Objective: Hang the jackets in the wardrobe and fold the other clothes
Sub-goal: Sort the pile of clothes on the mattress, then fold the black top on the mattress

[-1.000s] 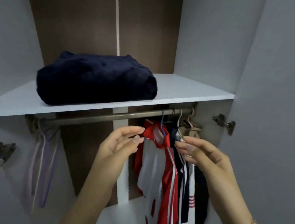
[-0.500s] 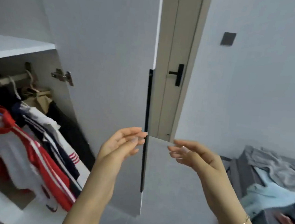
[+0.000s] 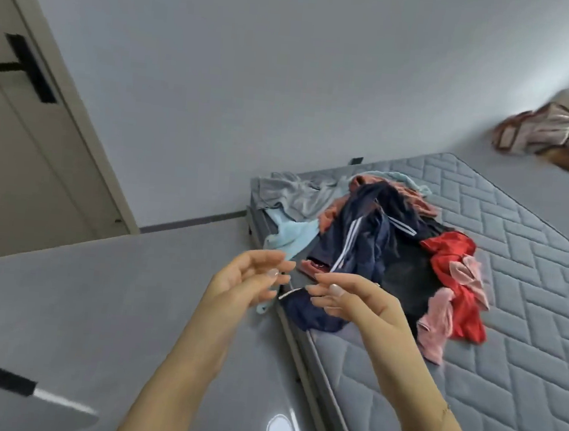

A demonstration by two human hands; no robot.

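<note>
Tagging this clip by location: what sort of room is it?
Most likely a bedroom: a bare quilted grey mattress with a heap of loose clothes on it, a beige door with a black handle, and plain grey walls.

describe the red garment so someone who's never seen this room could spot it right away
Find the grey quilted mattress and the heap of clothes at its near corner. On the heap's right edge, beside the navy striped jacket, lies the red garment, the only bright red piece, with a pink cloth draped over it.
</note>
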